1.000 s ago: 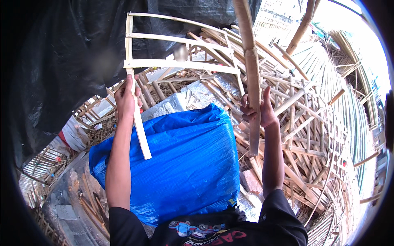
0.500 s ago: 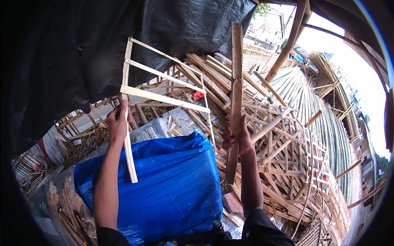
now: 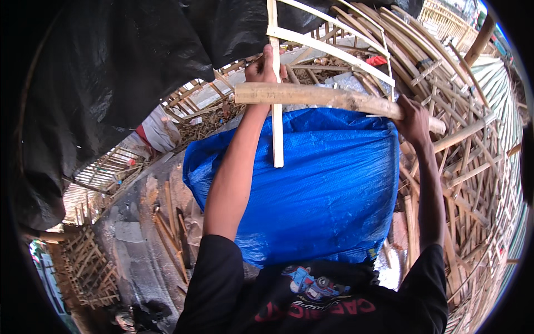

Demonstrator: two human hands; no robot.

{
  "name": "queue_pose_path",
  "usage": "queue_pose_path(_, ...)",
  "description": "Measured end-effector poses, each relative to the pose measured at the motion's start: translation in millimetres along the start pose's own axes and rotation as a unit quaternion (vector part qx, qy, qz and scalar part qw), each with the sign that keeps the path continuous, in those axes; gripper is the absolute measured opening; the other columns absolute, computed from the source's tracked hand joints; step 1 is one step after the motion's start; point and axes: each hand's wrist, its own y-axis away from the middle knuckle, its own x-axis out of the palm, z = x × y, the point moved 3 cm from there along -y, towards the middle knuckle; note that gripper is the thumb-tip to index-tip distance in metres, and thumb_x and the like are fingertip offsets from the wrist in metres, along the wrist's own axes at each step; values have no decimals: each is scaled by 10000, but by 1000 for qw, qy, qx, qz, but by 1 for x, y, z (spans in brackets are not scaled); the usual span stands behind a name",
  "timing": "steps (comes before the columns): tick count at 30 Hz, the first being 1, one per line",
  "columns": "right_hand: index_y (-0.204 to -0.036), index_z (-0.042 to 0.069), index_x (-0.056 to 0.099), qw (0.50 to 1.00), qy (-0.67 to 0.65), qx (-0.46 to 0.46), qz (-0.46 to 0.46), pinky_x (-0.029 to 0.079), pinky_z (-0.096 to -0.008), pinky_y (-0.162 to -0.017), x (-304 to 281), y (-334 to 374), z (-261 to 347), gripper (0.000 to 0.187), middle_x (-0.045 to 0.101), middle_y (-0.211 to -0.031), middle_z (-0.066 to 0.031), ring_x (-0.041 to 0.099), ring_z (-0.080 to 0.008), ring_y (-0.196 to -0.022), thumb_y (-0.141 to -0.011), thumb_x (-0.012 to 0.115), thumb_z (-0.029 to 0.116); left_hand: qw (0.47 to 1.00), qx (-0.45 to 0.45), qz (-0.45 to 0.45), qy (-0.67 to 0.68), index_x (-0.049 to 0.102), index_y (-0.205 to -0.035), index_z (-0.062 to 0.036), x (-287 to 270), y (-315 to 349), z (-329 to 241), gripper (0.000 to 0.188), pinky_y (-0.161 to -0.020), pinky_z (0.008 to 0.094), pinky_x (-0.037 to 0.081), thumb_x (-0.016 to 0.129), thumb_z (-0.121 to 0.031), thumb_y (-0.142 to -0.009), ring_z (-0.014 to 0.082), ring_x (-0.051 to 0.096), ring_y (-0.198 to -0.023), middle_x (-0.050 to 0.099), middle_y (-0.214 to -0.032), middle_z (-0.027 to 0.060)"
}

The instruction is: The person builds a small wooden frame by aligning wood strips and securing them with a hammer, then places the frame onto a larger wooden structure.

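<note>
My left hand [image 3: 265, 68] is closed around the long upright slat of a pale bamboo frame [image 3: 334, 49], a ladder-like piece with several crosswise slats. The top of this frame runs out of view. In my right hand [image 3: 414, 119], gripped near its right end, is a thick bamboo piece [image 3: 311, 96]. It lies nearly level across the frame's upright, just below my left hand and in front of my left forearm. Whether it touches the upright I cannot tell. Beneath both is a blue tarp [image 3: 311, 189], spread in front of my body.
A heap of bamboo strips and lattice pieces [image 3: 467, 150] fills the right side. Black plastic sheeting [image 3: 122, 72] hangs at the upper left. Loose sticks [image 3: 169, 239] lie on a grey surface at the left, and a bamboo lattice [image 3: 89, 264] stands at the lower left.
The bamboo piece has swung from upright to nearly level, across the frame's upright. My view has turned left, so frame and tarp sit further right. Both hands keep their hold.
</note>
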Motion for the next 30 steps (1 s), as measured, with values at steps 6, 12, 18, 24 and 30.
queue_pose_path(6,-894,58,541,998,-43,-42,-14,449,-463,-653,29,0,-15,378,578,-718,-149,595,-384,-715,-645,755,247,999,-24,35,-21,692,-1087,-24,-9,16,-19,547,-382,230,381,446,-507,-1017,71,468,-402,549,-587,3)
queue_pose_path(12,-943,-5,595,992,-104,38,69,474,-466,-711,48,1,-36,765,633,-805,-173,639,-358,-796,-699,722,709,998,-43,31,32,713,-1059,-44,4,11,-17,590,-402,220,380,517,-592,-954,60,454,-415,530,-570,-12)
queue_pose_path(18,-889,-29,568,987,-160,12,14,483,-463,-821,64,-3,-32,775,594,-902,-197,605,-367,-907,-754,656,730,995,-34,82,-37,584,-1280,-60,-2,8,-10,721,-372,205,323,374,-672,-963,53,402,-394,510,-568,-26)
queue_pose_path(24,-879,6,571,970,-235,47,34,466,-446,-816,72,-20,-20,727,598,-895,-173,598,-336,-880,-794,614,727,999,1,41,-35,533,-1317,-40,-18,-10,3,788,-377,205,333,357,-706,-935,57,387,-413,448,-597,-48)
queue_pose_path(30,-804,-1,559,933,-356,38,-25,473,-408,-722,86,-24,-25,516,580,-861,-133,586,-303,-830,-719,851,416,999,-25,30,-22,553,-1315,-35,-15,-4,3,819,-446,211,337,399,-727,-906,47,385,-475,415,-596,-55)
